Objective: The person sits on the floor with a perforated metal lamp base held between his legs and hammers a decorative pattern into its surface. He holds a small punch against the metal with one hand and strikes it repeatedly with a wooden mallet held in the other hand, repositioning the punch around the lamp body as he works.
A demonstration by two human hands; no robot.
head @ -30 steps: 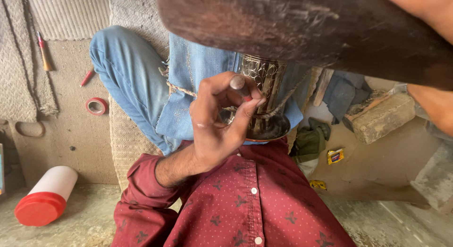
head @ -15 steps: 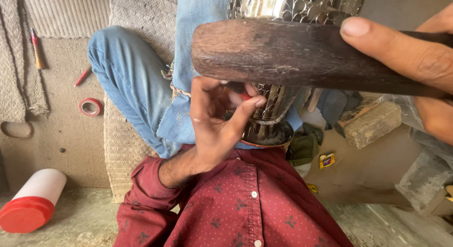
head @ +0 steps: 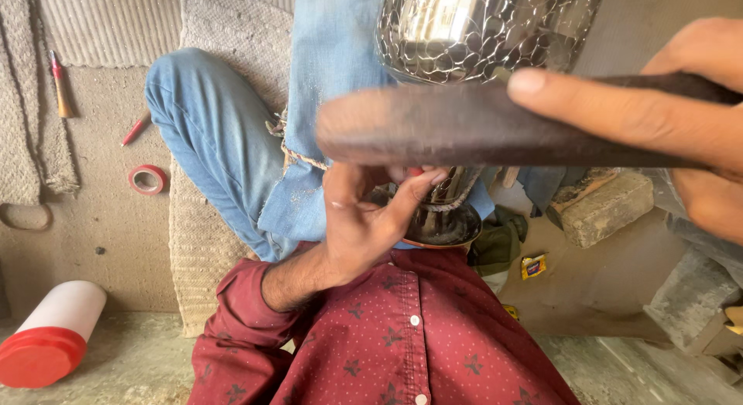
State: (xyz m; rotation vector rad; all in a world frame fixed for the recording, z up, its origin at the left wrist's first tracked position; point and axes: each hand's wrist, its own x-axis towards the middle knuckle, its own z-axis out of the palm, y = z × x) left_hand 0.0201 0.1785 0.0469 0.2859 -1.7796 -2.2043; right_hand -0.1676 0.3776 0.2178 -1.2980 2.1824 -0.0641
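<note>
Right hand (head: pixel 689 119): clenching a dark wooden mallet (head: pixel 464 126) above the lap.
Left hand (head: pixel 364 219): pinching a small tool, mostly hidden, against the hammered metal vessel (head: pixel 480 26).
Vessel: resting between denim-clad legs (head: pixel 224 134).

— What can't you make out?
— Your right hand (head: pixel 681 119) runs off the right edge, and the mallet (head: pixel 464 130) it grips is blurred. The mallet hides the middle of the vessel (head: pixel 487 26), whose top is cut off.
— And your left hand (head: pixel 364 219)?
— Its fingertips hide whatever small thing they pinch.
</note>
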